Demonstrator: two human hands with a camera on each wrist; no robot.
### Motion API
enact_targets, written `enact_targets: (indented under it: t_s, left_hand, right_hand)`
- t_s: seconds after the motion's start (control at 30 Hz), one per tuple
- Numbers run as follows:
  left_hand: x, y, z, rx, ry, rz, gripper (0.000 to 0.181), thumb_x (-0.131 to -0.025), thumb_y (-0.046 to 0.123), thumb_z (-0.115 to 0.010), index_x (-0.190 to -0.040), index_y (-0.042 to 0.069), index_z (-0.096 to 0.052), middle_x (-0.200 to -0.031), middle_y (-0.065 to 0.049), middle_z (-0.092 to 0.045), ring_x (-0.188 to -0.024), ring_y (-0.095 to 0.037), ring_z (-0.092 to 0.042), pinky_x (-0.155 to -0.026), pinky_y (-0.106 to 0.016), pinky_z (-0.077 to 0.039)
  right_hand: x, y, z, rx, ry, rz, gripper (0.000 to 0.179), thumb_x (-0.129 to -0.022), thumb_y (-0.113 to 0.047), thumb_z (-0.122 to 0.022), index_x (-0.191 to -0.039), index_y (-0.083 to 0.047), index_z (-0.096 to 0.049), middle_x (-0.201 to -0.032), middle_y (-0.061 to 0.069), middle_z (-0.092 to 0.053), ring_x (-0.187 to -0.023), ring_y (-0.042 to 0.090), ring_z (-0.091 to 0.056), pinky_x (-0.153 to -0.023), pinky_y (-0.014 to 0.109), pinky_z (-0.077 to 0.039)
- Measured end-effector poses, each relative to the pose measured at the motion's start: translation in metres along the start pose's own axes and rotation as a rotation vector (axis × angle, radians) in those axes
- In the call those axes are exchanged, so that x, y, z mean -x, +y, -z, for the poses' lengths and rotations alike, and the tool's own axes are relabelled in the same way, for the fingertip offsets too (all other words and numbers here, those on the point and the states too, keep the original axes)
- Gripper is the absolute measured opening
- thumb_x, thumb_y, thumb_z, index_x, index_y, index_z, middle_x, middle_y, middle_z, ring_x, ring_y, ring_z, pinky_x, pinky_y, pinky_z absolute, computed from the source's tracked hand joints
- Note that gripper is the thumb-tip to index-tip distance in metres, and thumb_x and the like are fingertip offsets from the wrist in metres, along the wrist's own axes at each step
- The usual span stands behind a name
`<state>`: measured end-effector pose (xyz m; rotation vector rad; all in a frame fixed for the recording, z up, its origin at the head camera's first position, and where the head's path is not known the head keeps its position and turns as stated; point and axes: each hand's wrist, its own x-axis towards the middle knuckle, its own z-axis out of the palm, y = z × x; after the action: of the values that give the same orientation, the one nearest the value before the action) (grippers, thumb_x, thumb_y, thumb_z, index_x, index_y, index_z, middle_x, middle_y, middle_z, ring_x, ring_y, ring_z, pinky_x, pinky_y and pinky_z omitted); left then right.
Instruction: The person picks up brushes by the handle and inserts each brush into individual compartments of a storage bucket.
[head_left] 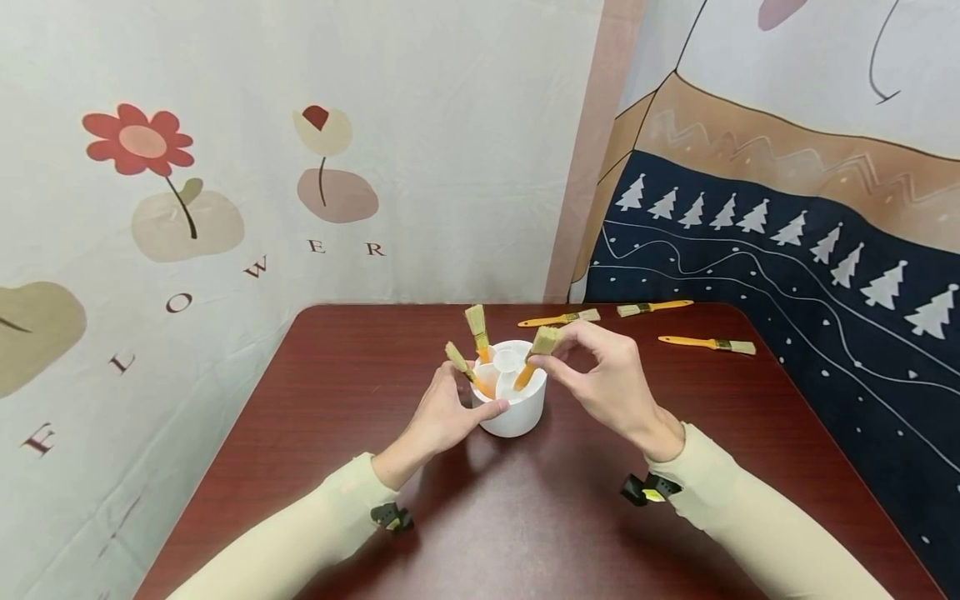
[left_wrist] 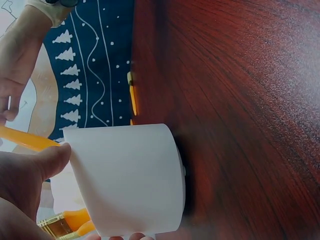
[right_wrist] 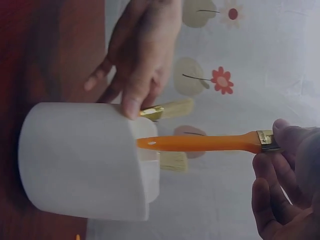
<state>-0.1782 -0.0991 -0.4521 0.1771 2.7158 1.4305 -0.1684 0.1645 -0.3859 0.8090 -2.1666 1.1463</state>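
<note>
A white round holder [head_left: 517, 418] with inner compartments stands on the table. My left hand [head_left: 441, 414] grips its left side, thumb over the near rim. Inside lean two paintbrushes, bristles up: one towards the back [head_left: 477, 329] and one at the left [head_left: 461, 362]. My right hand [head_left: 613, 383] pinches a third paintbrush [right_wrist: 200, 143] by its metal band, with the bristles upward. That brush's orange handle points down, its end at the holder's opening over the right compartment.
Three more orange-handled paintbrushes lie at the back right of the table: one behind the holder [head_left: 555, 320], one at the far edge [head_left: 656, 307], one farther right [head_left: 705, 342]. Printed cloths hang behind the dark red table [head_left: 337, 375].
</note>
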Motion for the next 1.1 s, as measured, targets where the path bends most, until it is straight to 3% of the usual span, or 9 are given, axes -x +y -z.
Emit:
enact_targets:
  t_s: [0.13,0.37,0.6,0.7,1.1]
  left_hand:
    - [-0.001,-0.001,-0.001,-0.009,0.003,-0.008,0.08,-0.091,0.042,-0.099,-0.15,0.005,-0.059,-0.139,-0.021,-0.064,-0.123,-0.037,-0.07,-0.101,-0.042,-0.056]
    - [0.0,0.001,-0.001,-0.008,-0.001,-0.011,0.08,-0.092,0.043,-0.099,-0.15,0.004,-0.059,-0.139,-0.018,-0.064,-0.123,-0.037,-0.071,-0.1,-0.041,-0.056]
    - [0.001,0.002,-0.001,-0.003,-0.002,-0.01,0.081,-0.091,0.043,-0.099,-0.15,0.004,-0.059,-0.139,-0.018,-0.064,-0.121,-0.037,-0.071,-0.096,-0.038,-0.055]
    - [0.0,0.002,-0.001,-0.003,0.001,-0.016,0.08,-0.09,0.042,-0.1,-0.149,0.004,-0.059,-0.137,-0.018,-0.064,-0.119,-0.037,-0.07,-0.095,-0.038,-0.055]
    - [0.0,0.001,-0.002,-0.011,0.004,-0.004,0.081,-0.09,0.045,-0.099,-0.15,0.005,-0.06,-0.136,-0.017,-0.066,-0.125,-0.038,-0.072,-0.099,-0.042,-0.058]
  right_hand:
    - [0.003,0.008,-0.009,-0.002,-0.025,0.029,0.035,-0.084,0.0,-0.103,-0.111,-0.013,-0.085,-0.102,-0.002,-0.086,-0.088,0.011,-0.077,-0.08,0.027,-0.067]
    - [0.01,0.019,-0.02,0.031,-0.073,0.073,0.04,-0.082,0.003,-0.104,-0.113,-0.011,-0.083,-0.103,0.002,-0.085,-0.088,0.017,-0.079,-0.085,0.014,-0.063]
    - [0.012,0.023,-0.026,0.042,-0.117,0.15,0.037,-0.085,0.003,-0.102,-0.113,-0.011,-0.083,-0.103,0.001,-0.084,-0.089,0.015,-0.079,-0.078,0.038,-0.071]
    - [0.014,0.026,-0.029,0.043,-0.13,0.17,0.037,-0.086,0.005,-0.1,-0.113,-0.012,-0.082,-0.103,0.001,-0.084,-0.089,0.015,-0.08,-0.076,0.042,-0.071]
    - [0.02,0.031,-0.038,0.069,-0.22,0.198,0.033,-0.091,0.007,-0.094,-0.119,-0.005,-0.081,-0.113,0.007,-0.084,-0.091,0.017,-0.08,-0.079,0.031,-0.072]
